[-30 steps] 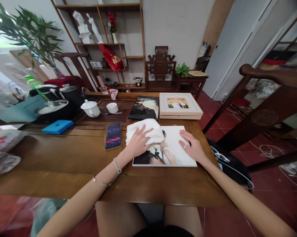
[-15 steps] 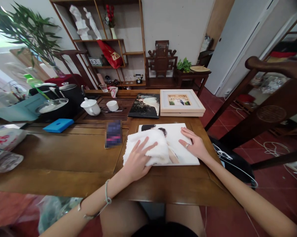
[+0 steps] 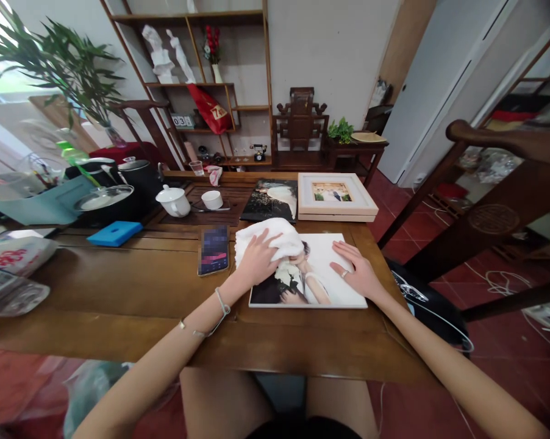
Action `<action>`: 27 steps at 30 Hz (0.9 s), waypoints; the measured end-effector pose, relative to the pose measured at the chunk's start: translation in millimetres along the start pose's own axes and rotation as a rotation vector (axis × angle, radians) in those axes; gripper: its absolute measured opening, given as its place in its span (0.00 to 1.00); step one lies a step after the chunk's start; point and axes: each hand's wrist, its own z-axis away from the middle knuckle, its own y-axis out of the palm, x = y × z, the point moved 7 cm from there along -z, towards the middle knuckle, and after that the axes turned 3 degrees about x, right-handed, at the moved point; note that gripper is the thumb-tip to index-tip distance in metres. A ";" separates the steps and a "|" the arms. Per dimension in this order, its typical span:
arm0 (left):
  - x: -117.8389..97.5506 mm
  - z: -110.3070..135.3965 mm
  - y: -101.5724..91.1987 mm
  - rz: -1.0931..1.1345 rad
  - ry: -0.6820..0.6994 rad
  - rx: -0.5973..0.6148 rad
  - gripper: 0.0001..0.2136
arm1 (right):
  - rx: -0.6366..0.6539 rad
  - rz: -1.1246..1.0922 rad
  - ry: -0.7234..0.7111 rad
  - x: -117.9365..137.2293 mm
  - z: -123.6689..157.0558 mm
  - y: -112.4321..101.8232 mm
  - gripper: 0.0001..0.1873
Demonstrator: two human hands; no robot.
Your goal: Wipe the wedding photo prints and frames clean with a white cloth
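A photo panel (image 3: 323,277) with a white border area lies flat on the wooden table, showing people in a wedding-style picture. My left hand (image 3: 259,256) rests on a folded white cloth (image 3: 268,230), its fingers spread over the top. That cloth covers the panel's upper left part and reaches past its edge onto the table. On the panel's right side lies my right hand (image 3: 356,271), fingers stretched out flat, a ring on one of them. Beyond the panel are a dark photo panel (image 3: 268,204) and a pale box frame (image 3: 369,210) with a small picture.
Left of the panel lies a phone (image 3: 214,251). A white lidded cup (image 3: 173,202), a small white bowl (image 3: 211,200), a blue block (image 3: 114,233) and a teal box (image 3: 50,201) stand farther left. A wooden chair (image 3: 489,207) is at my right.
My left hand has slid the cloth away from me, toward the panel's far left corner, uncovering the near left part of the picture. My right hand stays on the panel.
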 end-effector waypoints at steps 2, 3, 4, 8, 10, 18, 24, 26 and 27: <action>-2.0 1.8 0.8 -0.011 0.014 0.012 0.15 | -0.003 0.009 -0.004 -0.1 0.1 0.4 0.24; -6.5 7.0 1.2 -0.014 0.029 0.025 0.14 | -0.002 0.014 -0.005 -0.3 0.3 0.9 0.24; -12.8 14.9 1.5 -0.014 0.044 0.037 0.13 | 0.001 0.019 -0.003 -0.6 0.6 1.7 0.24; -48.1 62.0 -1.1 0.010 0.117 0.055 0.10 | 0.010 0.038 0.019 -2.2 1.8 3.9 0.28; -65.4 82.5 -3.8 0.024 0.200 0.057 0.10 | 0.016 0.039 0.030 -2.7 2.3 4.7 0.29; -25.6 32.2 -4.2 0.030 0.142 0.052 0.14 | 0.001 0.033 0.014 -3.6 2.5 4.0 0.26; -6.5 -0.2 -2.5 -0.002 0.090 -0.003 0.14 | -0.015 -0.001 0.011 -4.7 1.7 2.9 0.25; -14.8 12.4 -1.3 -0.015 0.109 0.027 0.12 | -0.012 0.006 0.015 -4.1 1.9 3.3 0.25; -20.2 21.5 -0.9 -0.021 0.115 0.042 0.11 | -0.010 0.011 0.019 -3.9 2.0 3.7 0.25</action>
